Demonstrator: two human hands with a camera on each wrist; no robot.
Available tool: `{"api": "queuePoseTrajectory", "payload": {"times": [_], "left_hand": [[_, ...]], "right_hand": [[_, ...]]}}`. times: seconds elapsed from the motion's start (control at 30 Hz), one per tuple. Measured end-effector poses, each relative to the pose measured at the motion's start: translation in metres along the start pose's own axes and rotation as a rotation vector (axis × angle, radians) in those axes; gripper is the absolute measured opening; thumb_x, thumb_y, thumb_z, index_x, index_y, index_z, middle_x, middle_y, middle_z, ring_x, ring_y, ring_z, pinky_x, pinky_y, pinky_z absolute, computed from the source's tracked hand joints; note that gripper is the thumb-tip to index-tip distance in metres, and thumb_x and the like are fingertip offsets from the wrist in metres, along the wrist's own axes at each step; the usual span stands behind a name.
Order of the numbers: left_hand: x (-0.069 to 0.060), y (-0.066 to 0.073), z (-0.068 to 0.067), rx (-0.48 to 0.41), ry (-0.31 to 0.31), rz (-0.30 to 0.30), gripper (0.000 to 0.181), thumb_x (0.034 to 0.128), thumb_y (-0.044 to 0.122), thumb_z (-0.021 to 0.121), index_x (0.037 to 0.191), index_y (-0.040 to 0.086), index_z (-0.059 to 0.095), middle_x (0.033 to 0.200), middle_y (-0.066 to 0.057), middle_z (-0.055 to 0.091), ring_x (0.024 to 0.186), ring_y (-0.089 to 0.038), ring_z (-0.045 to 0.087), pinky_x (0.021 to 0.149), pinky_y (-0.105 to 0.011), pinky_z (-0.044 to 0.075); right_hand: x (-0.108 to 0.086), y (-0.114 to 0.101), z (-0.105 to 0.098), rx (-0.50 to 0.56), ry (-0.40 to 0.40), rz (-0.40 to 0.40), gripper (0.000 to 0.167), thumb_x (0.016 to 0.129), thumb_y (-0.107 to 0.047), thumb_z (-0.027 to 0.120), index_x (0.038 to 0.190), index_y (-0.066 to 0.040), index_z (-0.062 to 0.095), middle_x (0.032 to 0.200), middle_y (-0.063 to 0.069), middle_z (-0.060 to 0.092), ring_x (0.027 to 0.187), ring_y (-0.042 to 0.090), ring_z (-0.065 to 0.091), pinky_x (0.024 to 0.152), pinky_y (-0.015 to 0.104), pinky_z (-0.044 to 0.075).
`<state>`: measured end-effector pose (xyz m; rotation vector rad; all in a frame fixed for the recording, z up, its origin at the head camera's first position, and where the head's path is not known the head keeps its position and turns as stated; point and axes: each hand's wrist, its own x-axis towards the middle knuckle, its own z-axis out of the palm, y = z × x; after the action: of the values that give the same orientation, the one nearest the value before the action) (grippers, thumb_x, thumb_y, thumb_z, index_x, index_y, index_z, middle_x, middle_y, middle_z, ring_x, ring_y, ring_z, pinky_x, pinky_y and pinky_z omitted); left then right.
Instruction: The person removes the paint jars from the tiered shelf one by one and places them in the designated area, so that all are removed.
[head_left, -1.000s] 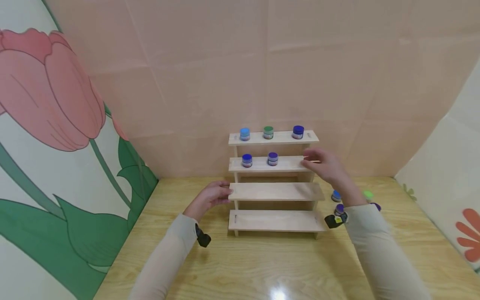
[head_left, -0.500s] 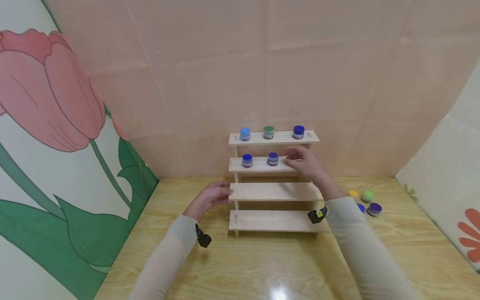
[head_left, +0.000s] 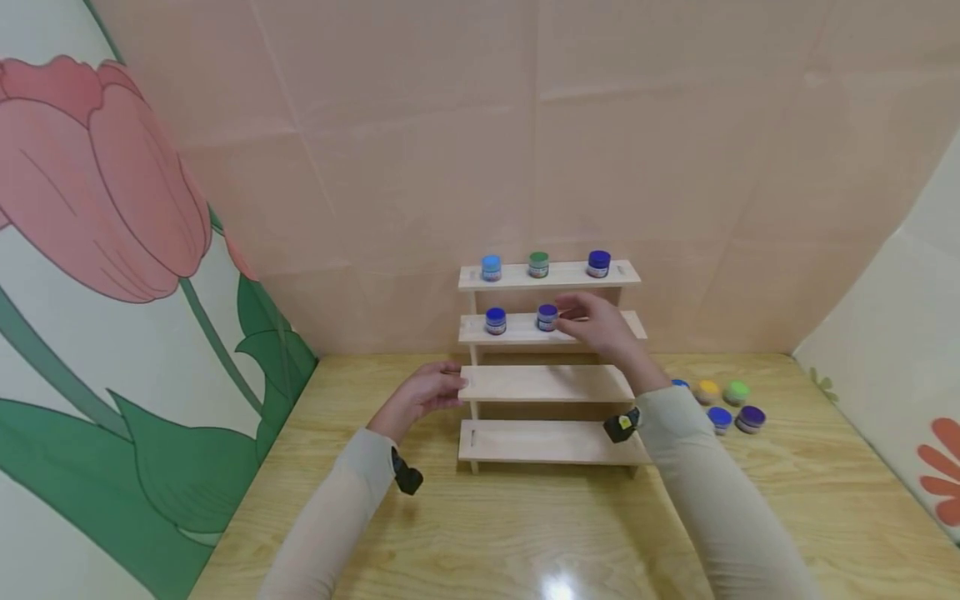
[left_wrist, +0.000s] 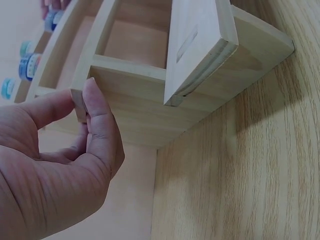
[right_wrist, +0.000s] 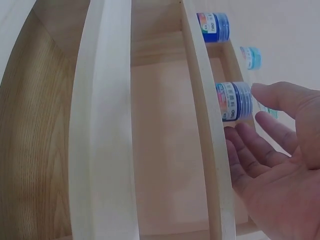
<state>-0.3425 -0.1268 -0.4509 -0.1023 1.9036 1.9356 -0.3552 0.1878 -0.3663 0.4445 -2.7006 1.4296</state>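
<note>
My left hand (head_left: 426, 393) pinches the left end of the third board down on a wooden tiered shelf (head_left: 547, 383); the left wrist view shows thumb and fingers of that hand (left_wrist: 75, 165) on either side of the board end. On the second board stand a blue jar (head_left: 496, 322) and a purple-lidded jar (head_left: 547, 317). Beside the purple-lidded one is my right hand (head_left: 603, 329). Seen from the right wrist, its thumb and fingers (right_wrist: 285, 150) are spread around the near side of that jar (right_wrist: 232, 101); whether they touch it I cannot tell.
Light blue (head_left: 491, 267), green (head_left: 538, 265) and dark blue (head_left: 598, 264) jars stand on the top board. Right of the shelf, several jars sit on the wooden table (head_left: 480, 533), among them yellow (head_left: 707, 392), green (head_left: 737, 392) and purple (head_left: 751, 419). A pinkish sheet (head_left: 420, 167) hangs behind.
My right hand has moved left along the second board, from its right end to the purple-lidded jar. The jars on the table show more fully. My left hand has stayed put.
</note>
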Motion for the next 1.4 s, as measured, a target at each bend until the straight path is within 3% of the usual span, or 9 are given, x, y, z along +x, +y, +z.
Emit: {"api": "queuePoseTrajectory", "payload": {"times": [0.47,0.73,1.0,1.23,1.4], "left_hand": [[0.0,0.002,0.001,0.001,0.011,-0.014,0.057,0.0949,0.001,0.066,0.147,-0.002,0.044,0.117,-0.018,0.065,0.09,-0.022,0.065,0.067,-0.025,0.059],[0.0,0.002,0.001,0.004,0.01,-0.011,0.057,0.0949,0.001,0.066,0.147,-0.002,0.044,0.116,-0.018,0.065,0.09,-0.021,0.065,0.067,-0.026,0.059],[-0.001,0.001,-0.001,0.011,0.01,-0.01,0.057,0.0953,0.002,0.066,0.148,-0.002,0.044,0.118,-0.018,0.065,0.091,-0.022,0.065,0.068,-0.026,0.059],[-0.004,0.0,0.001,0.001,0.005,0.003,0.056,0.0954,0.0,0.065,0.147,-0.004,0.044,0.115,-0.018,0.066,0.088,-0.021,0.065,0.067,-0.026,0.059],[-0.003,0.001,0.002,-0.004,0.008,-0.003,0.054,0.0948,0.0,0.065,0.145,-0.004,0.046,0.11,-0.015,0.066,0.087,-0.021,0.065,0.065,-0.025,0.059]], "right_hand": [[0.012,-0.004,0.01,-0.096,-0.018,0.039,0.05,0.097,-0.016,0.068,0.143,-0.004,0.053,0.134,0.02,0.059,0.124,0.038,0.055,0.106,0.052,0.047],[0.011,-0.005,0.01,-0.082,0.013,0.037,0.044,0.097,-0.016,0.069,0.137,-0.005,0.057,0.129,0.018,0.061,0.121,0.036,0.056,0.103,0.051,0.049],[-0.004,0.001,-0.003,-0.061,0.02,0.005,0.044,0.097,-0.019,0.07,0.137,-0.006,0.057,0.132,0.017,0.06,0.126,0.037,0.055,0.105,0.052,0.047],[-0.027,0.004,-0.021,0.01,0.024,-0.024,0.043,0.098,-0.01,0.067,0.136,0.002,0.053,0.132,0.025,0.057,0.124,0.042,0.055,0.104,0.054,0.048],[-0.044,0.012,-0.037,-0.004,0.043,-0.055,0.043,0.098,-0.008,0.066,0.137,0.005,0.052,0.13,0.028,0.058,0.12,0.044,0.057,0.101,0.052,0.05]]}}
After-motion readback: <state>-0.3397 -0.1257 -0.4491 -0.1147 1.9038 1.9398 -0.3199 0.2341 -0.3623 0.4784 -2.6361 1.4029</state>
